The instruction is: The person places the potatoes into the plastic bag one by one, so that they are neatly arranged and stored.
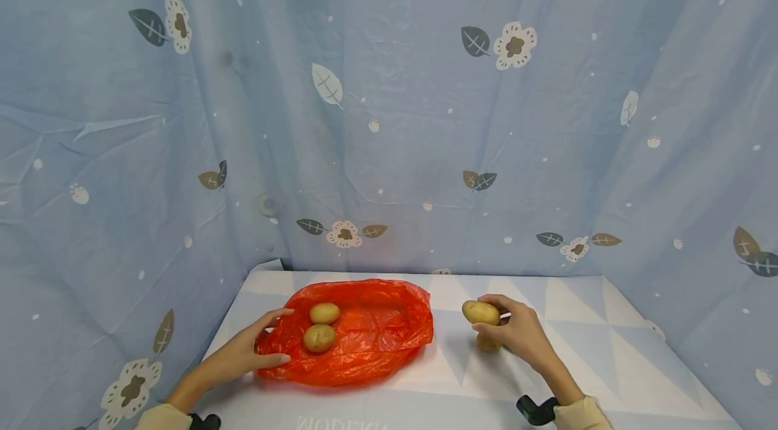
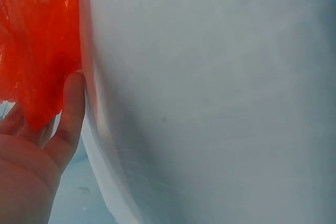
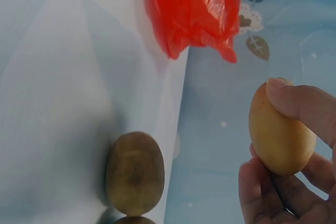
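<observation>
Right grip (image 1: 524, 337) pinches one potato (image 1: 480, 312), likely firm, smooth, fairly light: hold mid-body; left grip (image 1: 242, 351), thumb and fingers spread, touches the thin red bag (image 1: 379, 342)

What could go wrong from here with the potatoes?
The held potato, raised in the right hand, might slip and drop.
A loose potato on the table near that hand could roll if knocked.
The red bag is thin and crumpled; a tug from the left hand at its edge may shift the two potatoes lying on its plastic.
</observation>
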Action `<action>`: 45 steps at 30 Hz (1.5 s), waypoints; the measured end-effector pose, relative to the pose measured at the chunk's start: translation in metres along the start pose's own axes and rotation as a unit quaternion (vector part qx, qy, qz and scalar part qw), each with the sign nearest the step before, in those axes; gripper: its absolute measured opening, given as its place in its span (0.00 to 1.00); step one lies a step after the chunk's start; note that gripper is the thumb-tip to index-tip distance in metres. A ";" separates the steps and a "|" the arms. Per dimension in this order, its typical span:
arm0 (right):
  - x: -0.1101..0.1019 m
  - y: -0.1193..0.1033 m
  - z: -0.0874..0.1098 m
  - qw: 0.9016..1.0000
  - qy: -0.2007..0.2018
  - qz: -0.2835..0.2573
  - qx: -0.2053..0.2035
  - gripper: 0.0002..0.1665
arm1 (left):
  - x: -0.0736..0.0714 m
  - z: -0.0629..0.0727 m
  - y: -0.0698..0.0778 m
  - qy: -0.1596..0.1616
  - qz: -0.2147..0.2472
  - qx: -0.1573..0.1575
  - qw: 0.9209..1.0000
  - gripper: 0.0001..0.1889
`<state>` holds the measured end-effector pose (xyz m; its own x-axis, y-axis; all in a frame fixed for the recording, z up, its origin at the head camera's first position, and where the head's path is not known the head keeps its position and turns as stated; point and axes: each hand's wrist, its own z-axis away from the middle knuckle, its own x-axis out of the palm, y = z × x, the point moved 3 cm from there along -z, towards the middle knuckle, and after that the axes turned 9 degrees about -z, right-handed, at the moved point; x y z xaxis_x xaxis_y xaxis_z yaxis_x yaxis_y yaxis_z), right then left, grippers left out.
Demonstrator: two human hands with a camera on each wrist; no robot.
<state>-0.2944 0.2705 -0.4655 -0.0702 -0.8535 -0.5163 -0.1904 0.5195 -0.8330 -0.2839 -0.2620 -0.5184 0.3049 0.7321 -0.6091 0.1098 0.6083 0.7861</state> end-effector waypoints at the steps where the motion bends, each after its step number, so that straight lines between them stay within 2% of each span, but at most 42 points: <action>1: 0.002 -0.001 0.000 1.000 -0.002 -0.005 0.004 0.33 | 0.000 0.000 0.000 0.000 0.000 0.000 1.000 0.45; 9: 0.015 -0.013 -0.001 0.999 -0.017 -0.033 -0.010 0.32 | 0.000 0.002 0.001 0.001 0.006 0.005 1.000 0.44; 19: 0.034 -0.022 -0.005 0.999 -0.025 -0.036 -0.010 0.32 | -0.001 0.002 0.003 0.000 -0.005 0.016 1.000 0.43; 39: 0.065 -0.038 -0.019 0.993 -0.066 -0.065 -0.072 0.29 | -0.001 0.001 0.004 -0.002 -0.008 0.019 1.000 0.44; 45: 0.080 -0.044 -0.023 0.991 -0.080 -0.054 -0.089 0.29 | 0.000 0.000 0.005 -0.003 -0.007 0.020 1.000 0.44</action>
<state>-0.3142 0.1790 -0.4657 0.1135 -0.8787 -0.4636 -0.3585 0.3990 -0.8440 -0.2830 -0.2593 -0.5143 0.3095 0.7210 -0.6200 0.1519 0.6062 0.7807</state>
